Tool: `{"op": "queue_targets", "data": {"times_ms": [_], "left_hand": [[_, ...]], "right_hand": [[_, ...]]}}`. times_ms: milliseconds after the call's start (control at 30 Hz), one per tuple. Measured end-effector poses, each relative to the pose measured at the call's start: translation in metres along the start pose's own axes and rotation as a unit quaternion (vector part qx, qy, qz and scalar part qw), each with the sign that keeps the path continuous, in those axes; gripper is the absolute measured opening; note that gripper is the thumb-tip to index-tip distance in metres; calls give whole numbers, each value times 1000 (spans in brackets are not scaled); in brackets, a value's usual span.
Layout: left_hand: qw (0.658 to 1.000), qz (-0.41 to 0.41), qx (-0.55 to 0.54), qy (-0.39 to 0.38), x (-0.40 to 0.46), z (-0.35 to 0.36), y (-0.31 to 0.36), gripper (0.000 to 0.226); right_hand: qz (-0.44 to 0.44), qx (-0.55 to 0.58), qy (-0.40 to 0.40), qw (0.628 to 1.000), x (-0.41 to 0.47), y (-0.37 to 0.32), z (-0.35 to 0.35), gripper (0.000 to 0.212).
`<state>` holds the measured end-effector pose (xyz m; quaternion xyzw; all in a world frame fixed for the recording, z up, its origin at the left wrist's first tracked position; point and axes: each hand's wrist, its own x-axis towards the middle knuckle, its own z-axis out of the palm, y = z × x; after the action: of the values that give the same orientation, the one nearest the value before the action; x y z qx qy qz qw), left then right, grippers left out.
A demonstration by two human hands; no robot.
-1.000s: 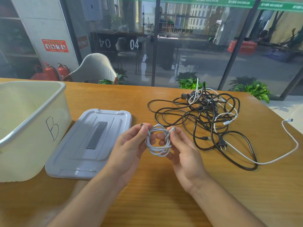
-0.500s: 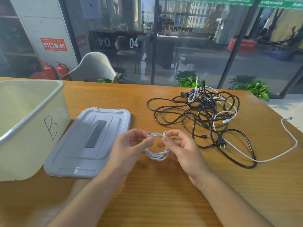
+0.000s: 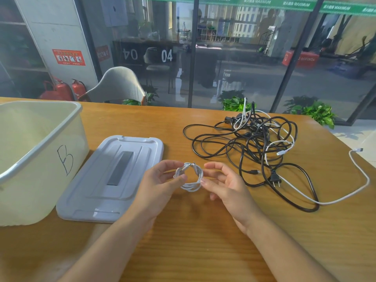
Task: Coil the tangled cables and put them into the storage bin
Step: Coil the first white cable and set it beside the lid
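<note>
Nearest the camera, two bare forearms reach up over the orange-brown wooden surface (image 3: 183, 251). The left hand (image 3: 160, 186) pinches a small coiled white cable (image 3: 190, 177) between thumb and fingers, its grip pressed onto the coil's left side, so the loops hang just above the wood. The right hand (image 3: 225, 184) sits just beside the coil with its fingers spread and loosely curled; one fingertip touches the coil's right edge, but the grip is not closed on it

To the left, a flat pale grey plastic lid (image 3: 114, 180) with a dark rectangular strip lies on the wood. Beside it, at the left edge, stands a cream plastic storage bin (image 3: 40, 159) marked with a hand-drawn "B"; no cable shows in the part of its inside that is in view

Farther right lies a tangled heap of black power cables (image 3: 250, 143), a two-pin plug at its near edge. A long white cable (image 3: 362, 180) threads through the heap and loops out toward the right edge

Beyond the far edge are green potted plants (image 3: 313, 112), a grey chair (image 3: 117, 86), red fire extinguishers (image 3: 61, 90) and a glass wall
</note>
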<state>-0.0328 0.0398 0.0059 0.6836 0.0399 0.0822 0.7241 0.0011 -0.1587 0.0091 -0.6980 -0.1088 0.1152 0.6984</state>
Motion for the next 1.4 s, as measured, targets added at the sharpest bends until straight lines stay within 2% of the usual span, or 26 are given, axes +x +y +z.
{"op": "queue_targets", "data": {"times_ms": [100, 167, 300, 400, 500, 700, 867, 1133, 1400], "left_hand": [[999, 21, 30, -5, 2, -1, -1, 47], [998, 33, 50, -15, 4, -2, -2, 65], [980, 78, 180, -26, 4, -2, -10, 81], [954, 101, 280, -24, 3, -1, -15, 84], [927, 125, 352, -17, 1, 1, -19, 82], [911, 125, 392, 14, 12, 9, -26, 76], [907, 111, 404, 45, 41, 15, -27, 75], [904, 96, 414, 58, 79, 8, -30, 75], [899, 113, 419, 59, 75, 7, -32, 78]], "right_hand": [[-17, -17, -6, 1000, 1, 3, 2, 46], [-40, -75, 0, 996, 3, 4, 4, 50], [-89, -190, 15, 978, 9, 8, 6, 54], [-114, -307, 31, 944, 10, 15, 4, 57], [-119, -370, 24, 921, 12, 17, 5, 60], [-134, -421, 35, 896, 25, 16, 11, 54], [-138, -469, 24, 872, 55, 19, 15, 58], [-149, -458, 24, 876, 100, 26, 17, 56], [-166, -452, 17, 876, 94, 28, 14, 57]]}}
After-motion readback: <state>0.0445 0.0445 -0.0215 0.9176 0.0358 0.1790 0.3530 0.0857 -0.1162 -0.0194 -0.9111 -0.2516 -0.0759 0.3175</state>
